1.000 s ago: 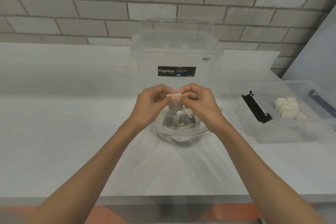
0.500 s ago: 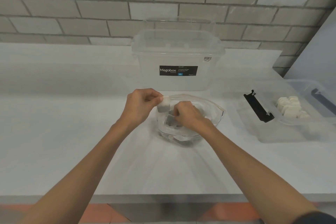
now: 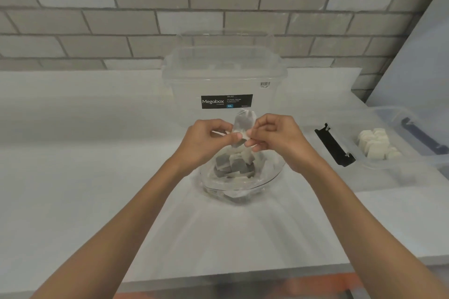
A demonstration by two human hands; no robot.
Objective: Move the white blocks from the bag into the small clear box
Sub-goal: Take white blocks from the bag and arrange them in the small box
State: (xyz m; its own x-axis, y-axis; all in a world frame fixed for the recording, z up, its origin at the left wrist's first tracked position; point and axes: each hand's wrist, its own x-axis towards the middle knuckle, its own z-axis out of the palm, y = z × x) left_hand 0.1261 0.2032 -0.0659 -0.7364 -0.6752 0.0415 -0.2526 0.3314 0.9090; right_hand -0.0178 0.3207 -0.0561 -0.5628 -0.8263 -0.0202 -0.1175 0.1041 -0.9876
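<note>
The left hand (image 3: 206, 141) and the right hand (image 3: 277, 138) meet at the centre of the frame, fingers curled. Each pinches one side of a pale piece (image 3: 243, 126) between thumb and fingertips. The piece is greyish and translucent, with a thin white strip at the fingertips, and part of it stands up above the knuckles. Whether it is a block in film or only film I cannot tell.

Directly below the hands, the clear bag (image 3: 272, 173) sits on the white table (image 3: 85, 177) with its mouth spread wide. The white blocks (image 3: 233, 165) lie heaped inside it (they look grey through the plastic and in the hands' shadow).

At the right edge of the frame, well apart from the bag, stands the small clear box (image 3: 413, 170). A pile of white blocks (image 3: 375, 144) lies in it. A black latch (image 3: 334, 144) sits on its near-left end and a dark blue latch (image 3: 422, 137) towards its far right.

Behind the hands, in the upper centre, a large clear tub (image 3: 223, 75) stands with its lid on. A black label (image 3: 227, 101) reading "Megabox" is on the tub's front. A grey brick wall (image 3: 121, 19) fills the top of the frame.
</note>
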